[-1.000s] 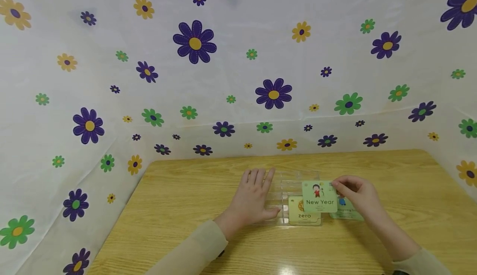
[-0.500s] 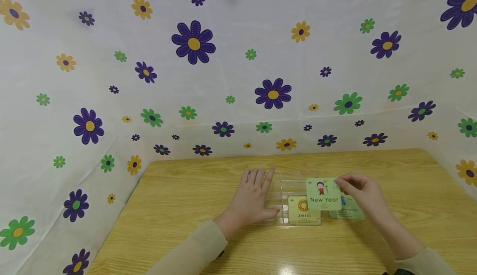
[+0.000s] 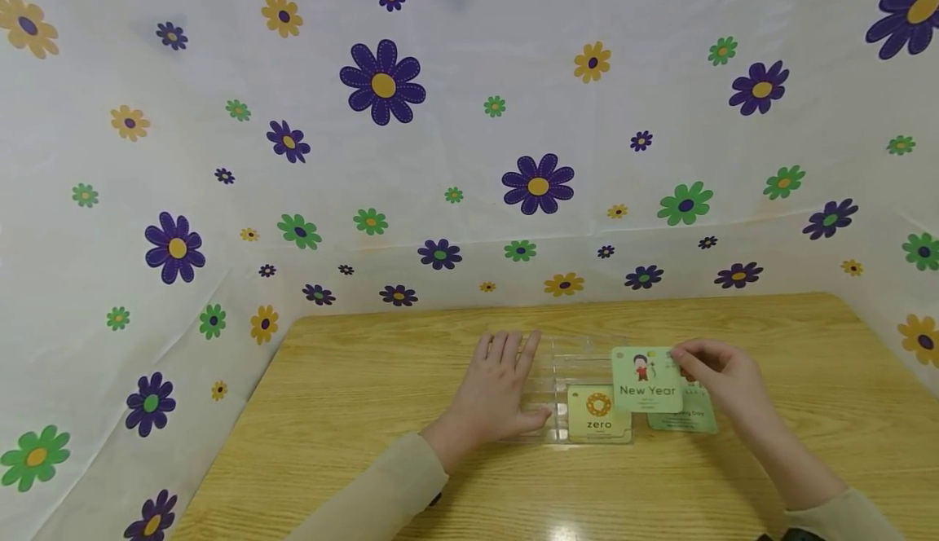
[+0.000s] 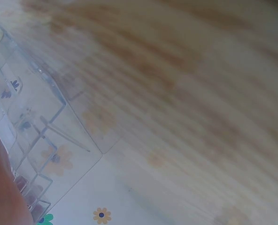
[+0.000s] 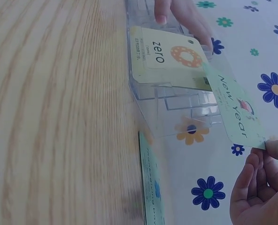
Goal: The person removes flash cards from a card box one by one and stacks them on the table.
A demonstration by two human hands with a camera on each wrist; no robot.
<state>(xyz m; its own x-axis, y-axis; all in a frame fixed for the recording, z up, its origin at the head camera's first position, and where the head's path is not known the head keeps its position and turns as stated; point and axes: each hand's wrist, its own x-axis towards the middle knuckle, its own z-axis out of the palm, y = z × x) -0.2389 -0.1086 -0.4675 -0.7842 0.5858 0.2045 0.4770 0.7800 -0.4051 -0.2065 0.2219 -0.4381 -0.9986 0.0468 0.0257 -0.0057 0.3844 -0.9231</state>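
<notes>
A green "New Year" flash card [image 3: 647, 382] is pinched at its upper right corner by my right hand [image 3: 722, 374], held raised in the head view. Beneath it, partly covered, a green "Thanksgiving Day" card [image 3: 685, 421] lies on the table. The clear plastic organizer [image 3: 583, 367] has stepped compartments, and a yellow "zero" card [image 3: 600, 415] stands in its front right section. My left hand [image 3: 491, 390] rests on the organizer's left side with fingers extended. In the right wrist view the New Year card [image 5: 235, 110] is tilted, apart from the Thanksgiving card [image 5: 151, 187].
The wooden table [image 3: 352, 411] spreads around the organizer on both sides. A white cloth with printed flowers [image 3: 469, 142] hangs behind the table and along its left and right sides.
My right hand has moved right and slightly up with the New Year card, uncovering more of the zero card. The left hand stays in place on the organizer.
</notes>
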